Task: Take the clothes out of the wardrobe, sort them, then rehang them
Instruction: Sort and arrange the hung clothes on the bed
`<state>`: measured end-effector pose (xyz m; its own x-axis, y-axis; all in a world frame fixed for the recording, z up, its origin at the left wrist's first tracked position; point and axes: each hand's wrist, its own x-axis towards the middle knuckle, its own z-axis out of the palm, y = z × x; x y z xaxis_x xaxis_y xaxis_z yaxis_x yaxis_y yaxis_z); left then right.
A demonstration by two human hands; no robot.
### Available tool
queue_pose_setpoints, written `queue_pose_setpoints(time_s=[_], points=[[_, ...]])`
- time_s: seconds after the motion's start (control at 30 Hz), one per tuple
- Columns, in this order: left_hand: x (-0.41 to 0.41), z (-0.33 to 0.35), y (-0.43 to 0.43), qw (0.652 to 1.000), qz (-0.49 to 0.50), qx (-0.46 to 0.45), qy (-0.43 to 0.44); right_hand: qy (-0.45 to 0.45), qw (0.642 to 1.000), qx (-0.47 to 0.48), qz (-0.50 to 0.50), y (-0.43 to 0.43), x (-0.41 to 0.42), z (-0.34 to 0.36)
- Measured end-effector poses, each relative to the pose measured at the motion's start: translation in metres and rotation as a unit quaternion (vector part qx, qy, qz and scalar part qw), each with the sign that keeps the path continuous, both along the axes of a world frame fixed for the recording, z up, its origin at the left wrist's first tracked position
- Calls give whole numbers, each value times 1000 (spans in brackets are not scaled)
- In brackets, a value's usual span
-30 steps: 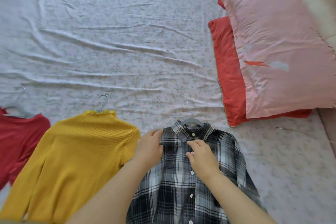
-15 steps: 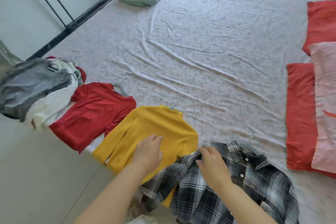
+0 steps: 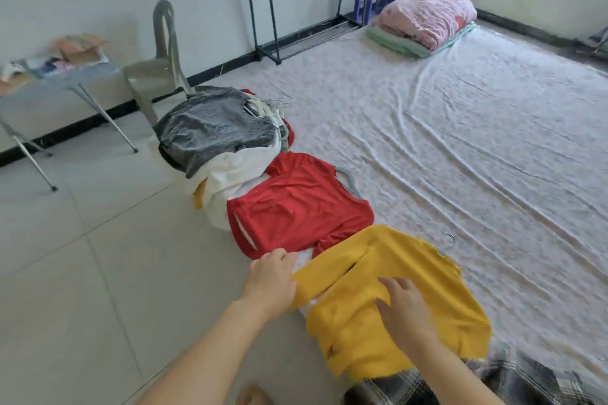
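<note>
Shifted to yellow sweater [image 3: 411, 260]: left grip [image 3: 271, 286] clutching, right grip [image 3: 406, 312] flat.

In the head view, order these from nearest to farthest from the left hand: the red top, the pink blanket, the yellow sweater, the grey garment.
1. yellow sweater, held by the left hand at its sleeve.
2. red top, just beyond the hand.
3. grey garment, on the pile farther back left.
4. pink blanket, at the bed's far end.
</note>
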<state>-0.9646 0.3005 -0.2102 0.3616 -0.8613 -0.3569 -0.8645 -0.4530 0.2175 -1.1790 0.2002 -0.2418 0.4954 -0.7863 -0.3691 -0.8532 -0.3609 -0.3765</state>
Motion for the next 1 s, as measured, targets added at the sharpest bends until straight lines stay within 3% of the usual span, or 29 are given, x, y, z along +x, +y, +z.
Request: queue_pose_setpoints(time_s=[0.43,0.73,1.0], points=[[223,5,41,994,100,-14,31,-42,996,-6,78,3,254,-3],[372,4,-23,991,129,41,21,-32,994,20,98,-73,409,-21],[478,11,-102,995,84,37,22,-14,996,23,86,-143,511,-13]])
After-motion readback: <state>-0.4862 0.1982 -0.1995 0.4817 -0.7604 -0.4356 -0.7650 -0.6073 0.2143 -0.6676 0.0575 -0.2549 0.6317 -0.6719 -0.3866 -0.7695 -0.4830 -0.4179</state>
